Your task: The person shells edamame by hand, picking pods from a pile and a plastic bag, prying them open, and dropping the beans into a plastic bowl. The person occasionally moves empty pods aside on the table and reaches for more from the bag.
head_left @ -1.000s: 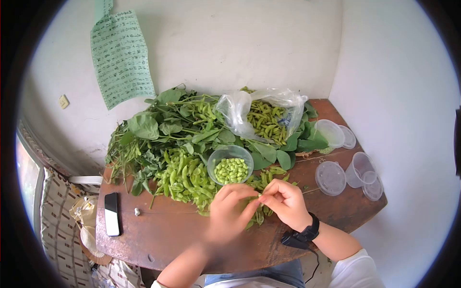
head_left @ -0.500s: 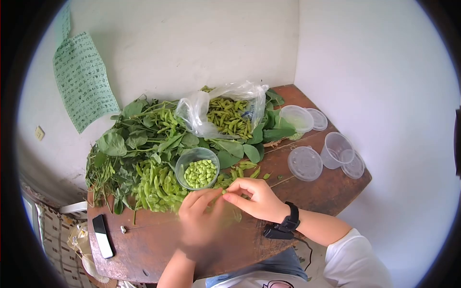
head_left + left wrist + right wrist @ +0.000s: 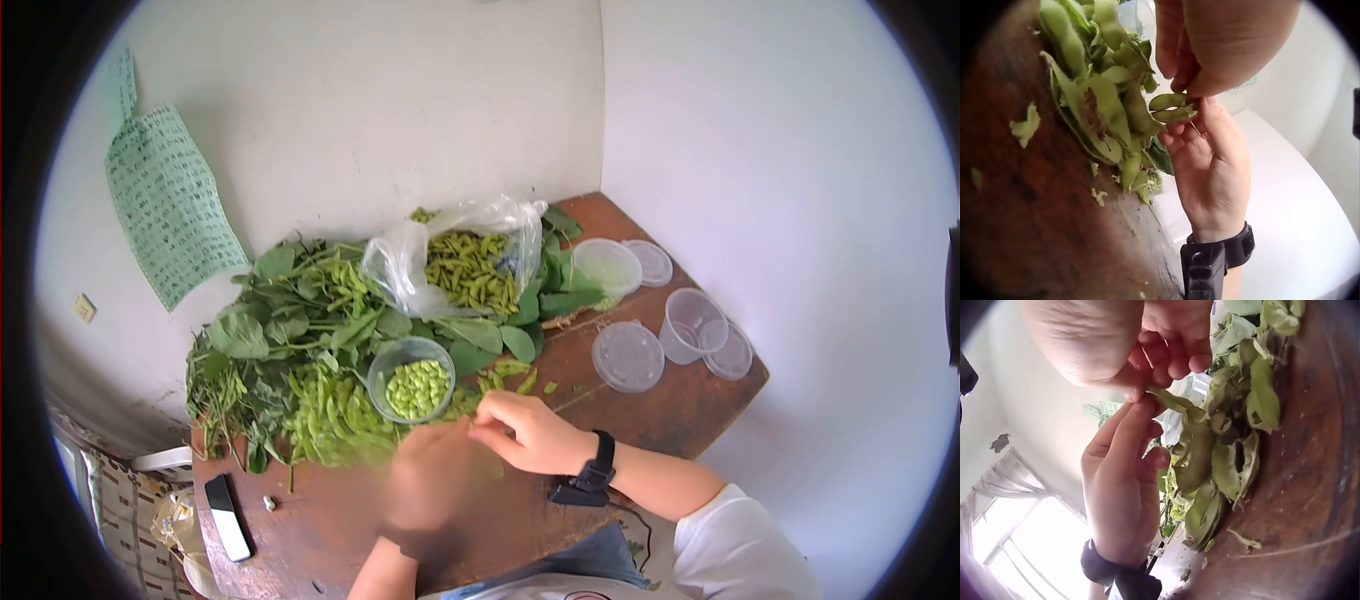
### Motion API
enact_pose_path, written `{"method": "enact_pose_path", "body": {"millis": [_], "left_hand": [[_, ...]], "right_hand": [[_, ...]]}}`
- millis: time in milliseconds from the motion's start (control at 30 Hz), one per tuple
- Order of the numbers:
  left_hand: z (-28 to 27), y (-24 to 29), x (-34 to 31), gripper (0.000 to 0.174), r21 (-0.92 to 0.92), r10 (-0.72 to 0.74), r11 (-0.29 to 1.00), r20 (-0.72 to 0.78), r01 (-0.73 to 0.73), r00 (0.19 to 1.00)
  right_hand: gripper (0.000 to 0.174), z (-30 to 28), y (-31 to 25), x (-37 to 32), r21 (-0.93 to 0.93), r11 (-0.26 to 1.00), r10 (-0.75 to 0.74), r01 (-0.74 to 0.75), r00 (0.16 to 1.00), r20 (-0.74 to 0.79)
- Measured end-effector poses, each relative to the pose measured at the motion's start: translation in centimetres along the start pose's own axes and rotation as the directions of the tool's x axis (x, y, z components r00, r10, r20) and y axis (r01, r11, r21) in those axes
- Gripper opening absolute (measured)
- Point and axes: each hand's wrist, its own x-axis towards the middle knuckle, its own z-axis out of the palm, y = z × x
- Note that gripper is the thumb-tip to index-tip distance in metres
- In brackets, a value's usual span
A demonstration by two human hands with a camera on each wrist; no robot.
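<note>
In front of a clear plastic bowl [image 3: 408, 350] of shelled green soybeans [image 3: 417, 388], both hands meet at the fingertips. My left hand [image 3: 437, 470] is blurred in the head view. Beside it my right hand [image 3: 535, 435], a black strap on its wrist, has thumb and fingers pinched together. The left wrist view shows a soybean pod [image 3: 1174, 115] parted lengthwise, its end pinched where the fingertips of both hands meet. From the right wrist the same pod [image 3: 1175, 402] points away from the joined fingertips. Opened pods [image 3: 1235, 465] lie on the table just beyond.
Whole pods [image 3: 335, 415] are heaped left of the bowl, with leafy stalks [image 3: 290, 320] behind. A clear bag [image 3: 400, 265] of pods stands at the back. Plastic tubs [image 3: 690, 325] and lids [image 3: 628, 357] sit at right, a phone [image 3: 228, 520] at left.
The head view has swung right, so the table sits farther left in the picture. Both hands stay together before the bowl; the left one is now more blurred.
</note>
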Motion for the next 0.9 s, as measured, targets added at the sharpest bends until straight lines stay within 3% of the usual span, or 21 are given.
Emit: {"method": "enact_pose_path", "body": {"millis": [67,133,167,233,367,433,567,633,767,833,900], "left_hand": [[-0.1,-0.2,0.3,0.023,0.003,-0.011,1.0,0.006,0.011,1.0],[-0.1,0.2,0.1,0.024,-0.007,-0.01,1.0,0.029,0.01,1.0],[-0.1,0.7,0.0,0.023,-0.009,-0.113,0.994,0.027,0.113,0.993],[0.1,0.5,0.0,0.023,-0.034,-0.095,0.995,0.025,0.096,0.995],[0.2,0.4,-0.2,0.024,-0.061,-0.165,0.984,0.04,0.167,0.986],[0.2,0.3,-0.2,0.024,-0.054,-0.147,0.988,0.01,0.148,0.989],[0.5,0.2,0.0,0.019,0.042,-0.034,0.999,-0.037,0.035,0.999],[0.4,0.7,-0.1,0.018,0.016,-0.157,0.987,-0.094,0.159,0.983],[0.2,0.8,-0.1,0.016,0.018,-0.206,0.978,-0.087,0.208,0.975],[0.3,0.5,-0.1,0.016,0.041,-0.212,0.975,-0.081,0.216,0.974],[0.3,0.3,-0.3,0.016,0.056,-0.185,0.98,-0.072,0.189,0.98]], "right_hand": [[0.019,-0.2,-0.4,0.3,0.046,0.997,0.055,-0.056,0.998,0.023],[0.018,-0.3,-0.6,0.1,-0.015,0.999,0.034,-0.034,0.999,0.009],[0.016,-0.2,-0.4,0.2,-0.053,0.998,-0.015,0.015,1.0,-0.008],[0.015,-0.3,-0.4,0.2,-0.056,0.998,-0.041,0.041,0.999,0.001],[0.013,-0.2,-0.4,0.1,0.015,0.999,0.036,-0.036,0.999,0.013],[0.012,0.1,0.2,0.1,0.003,0.997,-0.075,0.075,0.997,-0.035],[0.01,0.1,1.0,0.0,-0.01,0.997,-0.072,0.072,0.996,-0.048],[0.015,-0.2,1.1,0.1,-0.012,0.998,-0.068,0.068,0.998,-0.009],[0.019,-0.5,0.2,0.3,-0.002,0.999,0.054,-0.054,0.995,-0.079],[0.02,-0.8,0.1,0.6,-0.217,0.961,-0.216,0.173,0.957,-0.193],[0.019,-0.8,0.4,0.5,-0.192,0.971,-0.184,0.144,0.961,-0.209]]}}
